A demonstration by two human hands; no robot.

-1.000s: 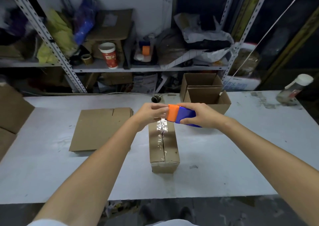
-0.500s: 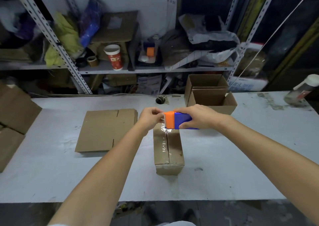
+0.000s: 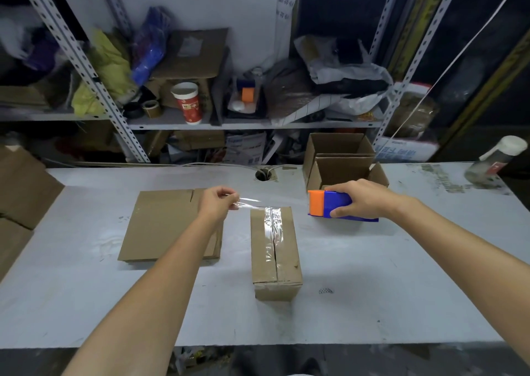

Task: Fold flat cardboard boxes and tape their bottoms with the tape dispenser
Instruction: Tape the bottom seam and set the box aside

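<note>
A small folded cardboard box (image 3: 286,258) stands bottom-up in the middle of the table, with clear tape (image 3: 271,226) running along its centre seam. My left hand (image 3: 216,203) pinches the loose end of that tape, which stretches from the box's far edge toward the left. My right hand (image 3: 362,200) grips the blue and orange tape dispenser (image 3: 329,205), held to the right of the box's far end and apart from it. A flat cardboard box (image 3: 163,223) lies on the table to the left.
Two open cardboard boxes (image 3: 341,157) stand at the back right of the grey table (image 3: 372,289). More cardboard (image 3: 20,192) sits at the left edge. A spray bottle (image 3: 496,157) lies at the far right. Cluttered metal shelves (image 3: 200,123) rise behind the table.
My right hand has pulled the dispenser off the box to the right. My left hand has moved left, drawing the cut tape end with it.
</note>
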